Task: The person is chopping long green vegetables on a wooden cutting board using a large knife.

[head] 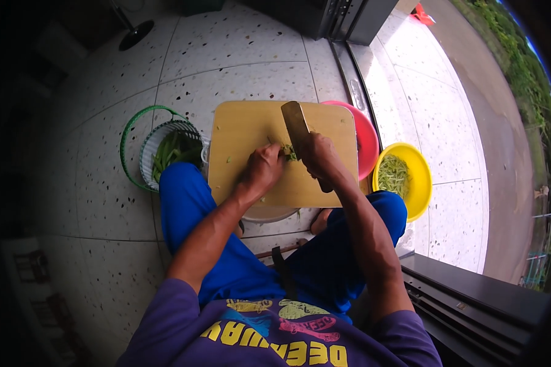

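My right hand (319,153) grips a cleaver (296,121) by its handle, the blade pointing away from me over a wooden-coloured board (238,133). Close to the blade's lower left edge lie small cut green vegetable pieces (290,152). My left hand (265,164) is closed beside these pieces, its fingertips touching them or something dark and thin; what exactly it holds is partly hidden by the fingers. A few green bits are scattered on the board.
Left of the board stands a woven basket (149,142) with green pods (167,153). At the right are a pink basin (369,142), partly under the board, and a yellow bowl (421,179) of sliced green vegetable (393,174). A sliding-door track (356,87) runs beyond them.
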The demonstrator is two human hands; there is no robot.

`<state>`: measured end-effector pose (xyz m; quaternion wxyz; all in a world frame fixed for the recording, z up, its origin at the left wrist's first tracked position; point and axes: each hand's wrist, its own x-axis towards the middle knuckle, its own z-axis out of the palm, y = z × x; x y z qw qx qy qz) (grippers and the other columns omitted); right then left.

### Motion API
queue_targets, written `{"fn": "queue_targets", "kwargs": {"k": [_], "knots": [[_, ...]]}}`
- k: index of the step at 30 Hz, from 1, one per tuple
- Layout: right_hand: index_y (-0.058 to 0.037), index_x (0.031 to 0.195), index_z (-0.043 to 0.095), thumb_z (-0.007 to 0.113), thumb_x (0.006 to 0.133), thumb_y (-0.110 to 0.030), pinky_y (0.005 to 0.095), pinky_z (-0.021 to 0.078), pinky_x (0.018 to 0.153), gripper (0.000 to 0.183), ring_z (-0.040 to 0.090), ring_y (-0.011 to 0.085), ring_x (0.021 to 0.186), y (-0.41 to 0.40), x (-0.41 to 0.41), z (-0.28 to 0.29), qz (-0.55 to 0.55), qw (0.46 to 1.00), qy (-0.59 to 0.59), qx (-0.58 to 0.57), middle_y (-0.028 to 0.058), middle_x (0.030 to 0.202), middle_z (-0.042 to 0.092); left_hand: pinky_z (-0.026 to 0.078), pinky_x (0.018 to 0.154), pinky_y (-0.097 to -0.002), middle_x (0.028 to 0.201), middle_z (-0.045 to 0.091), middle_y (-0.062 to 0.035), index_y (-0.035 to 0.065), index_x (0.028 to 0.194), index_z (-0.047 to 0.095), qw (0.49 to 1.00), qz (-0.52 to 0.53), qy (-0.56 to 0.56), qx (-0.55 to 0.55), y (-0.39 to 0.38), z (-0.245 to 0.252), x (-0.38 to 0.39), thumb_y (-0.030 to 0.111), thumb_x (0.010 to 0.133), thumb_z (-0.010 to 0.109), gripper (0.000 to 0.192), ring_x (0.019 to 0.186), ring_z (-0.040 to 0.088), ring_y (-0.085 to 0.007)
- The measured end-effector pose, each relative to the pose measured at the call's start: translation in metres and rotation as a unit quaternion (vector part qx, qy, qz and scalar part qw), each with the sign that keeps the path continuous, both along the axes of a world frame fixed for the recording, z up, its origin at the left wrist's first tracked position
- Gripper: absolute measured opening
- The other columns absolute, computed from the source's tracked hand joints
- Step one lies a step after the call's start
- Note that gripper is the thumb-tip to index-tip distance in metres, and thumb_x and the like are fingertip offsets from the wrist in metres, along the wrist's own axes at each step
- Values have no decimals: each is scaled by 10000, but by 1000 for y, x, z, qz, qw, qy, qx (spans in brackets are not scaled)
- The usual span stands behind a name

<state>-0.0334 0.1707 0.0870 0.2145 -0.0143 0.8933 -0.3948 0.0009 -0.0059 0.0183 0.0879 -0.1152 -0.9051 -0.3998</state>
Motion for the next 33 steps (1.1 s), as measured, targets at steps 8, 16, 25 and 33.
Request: {"fn": "queue_targets", "kwargs": {"k": [8, 16, 25, 33], "knots": [[116, 794, 629, 567, 907, -79, 474, 552, 484, 234, 695, 368, 510, -3, 4, 2, 6, 999, 47, 8, 279, 594, 634, 541, 731, -518, 841, 686, -254, -24, 874, 666, 1000, 0, 26, 4, 3, -1, -1, 12, 837, 667, 52, 825, 671, -466], [99, 818, 646, 605, 858, -87, 538, 563, 692, 195, 708, 473, 762, -19, 6, 4, 54, 993, 83, 70, 342, 772, 666, 520, 704, -550, 853, 661, -264, -14, 871, 615, 999, -21, 30, -4, -3, -14, 0, -24, 832, 634, 45, 834, 652, -492], [110, 769, 648, 656, 860, -124, 496, 563, 587, 251, 710, 393, 630, -23, 2, 10, 24, 995, 90, 36, 264, 674, 665, 506, 703, -557, 859, 648, -265, -20, 864, 583, 999, -16, 32, -12, 2, -7, 5, -40, 821, 643, 77, 843, 634, -505], [139, 733, 610, 583, 899, -95, 434, 538, 448, 288, 658, 310, 453, -5, 6, 6, -37, 997, -15, -70, 221, 541, 602, 514, 729, -542, 869, 664, -268, -29, 871, 616, 1000, -5, 16, 3, 3, -4, 6, -14, 845, 641, 39, 841, 646, -491]]}}
